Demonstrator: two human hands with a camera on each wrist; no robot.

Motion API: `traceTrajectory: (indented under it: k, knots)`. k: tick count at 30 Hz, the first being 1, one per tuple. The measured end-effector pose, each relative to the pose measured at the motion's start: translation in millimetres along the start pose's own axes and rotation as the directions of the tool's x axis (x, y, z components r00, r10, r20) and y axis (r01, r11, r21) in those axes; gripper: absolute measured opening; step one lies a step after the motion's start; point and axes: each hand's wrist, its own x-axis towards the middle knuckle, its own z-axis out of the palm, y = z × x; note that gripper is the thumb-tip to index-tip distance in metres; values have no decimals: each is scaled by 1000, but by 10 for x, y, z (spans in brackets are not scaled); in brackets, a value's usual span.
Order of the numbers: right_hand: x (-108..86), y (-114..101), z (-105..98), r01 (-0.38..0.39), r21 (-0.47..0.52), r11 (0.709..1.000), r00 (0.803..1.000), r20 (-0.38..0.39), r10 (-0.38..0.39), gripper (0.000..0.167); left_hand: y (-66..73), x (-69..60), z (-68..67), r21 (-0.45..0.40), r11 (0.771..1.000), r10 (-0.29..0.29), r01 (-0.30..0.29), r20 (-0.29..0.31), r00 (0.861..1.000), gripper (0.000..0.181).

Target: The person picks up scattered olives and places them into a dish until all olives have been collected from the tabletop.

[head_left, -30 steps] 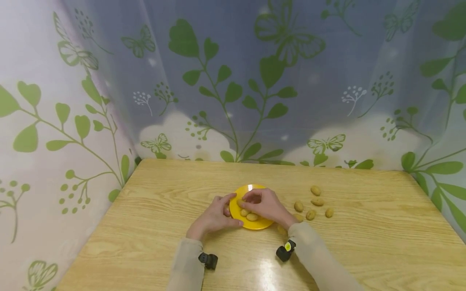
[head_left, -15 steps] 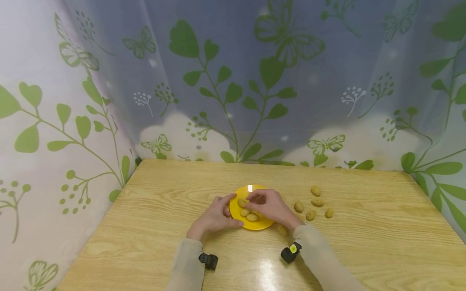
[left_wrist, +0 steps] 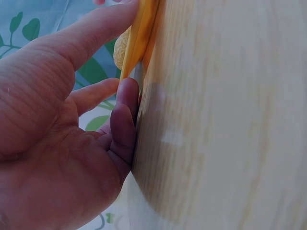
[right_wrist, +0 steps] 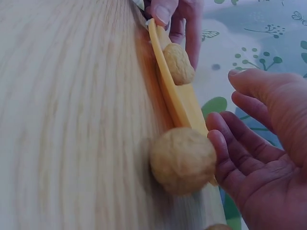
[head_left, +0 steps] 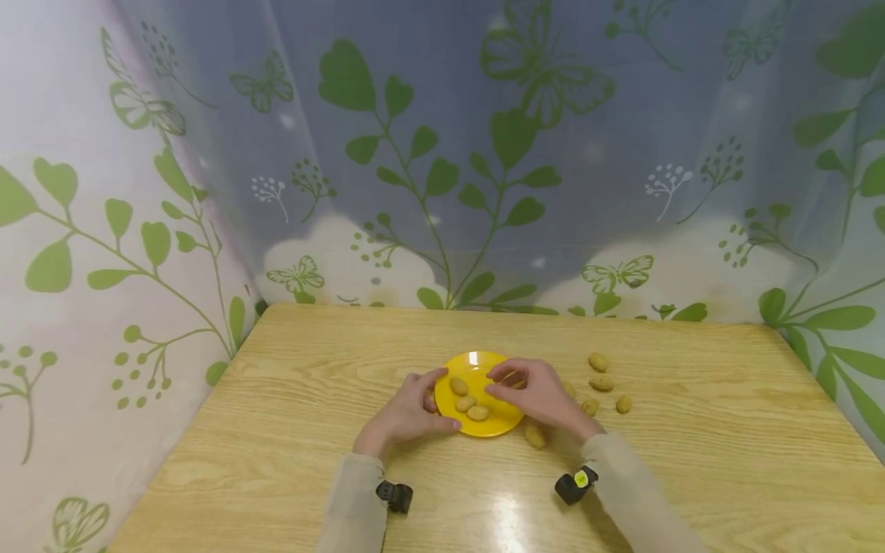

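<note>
1. Right grip (head_left: 535,392): over the plate's right side, fingers loosely bent, thumb apart, nothing seen held.
2. Left grip (head_left: 404,408): thumb and forefinger hold the left rim of the yellow plate (head_left: 494,425), set on the counter (head_left: 332,361).
3. On the plate, left half: three tan, wrinkled pieces, nuts by the look: an upper nut (head_left: 459,386), a middle nut (head_left: 466,403), a lower nut (head_left: 478,413).
4. Step, my judgement: gathering nuts on the plate, right grip between pieces. Next move calls for clearing the rim, then a light pinch on one loose nut, plate kept steady.
5. Nearest candidate: near nut (head_left: 535,435), just beside the plate's near-right edge; contact with fingers or rim, cannot tell.
6. Beyond the hand, rightward: scattered nuts (head_left: 601,383), two partly covered by it.
7. In the way: right wrist and sleeve (head_left: 636,488). Round nuts could roll if nudged.
8. Behind the counter: leaf-print curtain (head_left: 442,177).
</note>
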Motion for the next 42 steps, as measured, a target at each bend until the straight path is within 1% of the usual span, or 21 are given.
traceTrajectory:
  k: [6, 10, 15, 23, 30, 38, 42]
  knots:
    - [-91, -16, -92, 29, -15, 999, 1000, -3, -29, 26, -2, 10, -2, -10, 1000, -1, 1, 0, 1000, 93]
    - [-151, -20, -153, 37, -6, 999, 999, -14, -37, 27, -4, 11, -8, -6, 1000, 3, -3, -3, 1000, 93]
    - [-216, 22, -205, 49, 6, 999, 998, -27, -49, 27, -7, 7, -9, 5, 1000, 12, -12, 1, 1000, 93]
    - [-346, 83, -313, 82, 17, 996, 995, -50, -81, 25, -4, 19, -5, -1, 1000, 5, -5, 6, 1000, 93]
    - [-459, 128, -436, 55, -18, 998, 996, -73, -56, 28, 6, 4, -8, -4, 1000, 4, -4, 7, 1000, 94]
    - [-622, 154, -597, 52, -26, 998, 991, -121, -55, 28, 6, 13, -6, -2, 1000, 3, -3, 5, 1000, 94]
    - [-694, 190, -676, 42, -53, 998, 989, -136, -49, 28, 4, 17, -2, -5, 1000, -1, 1, 3, 1000, 94]
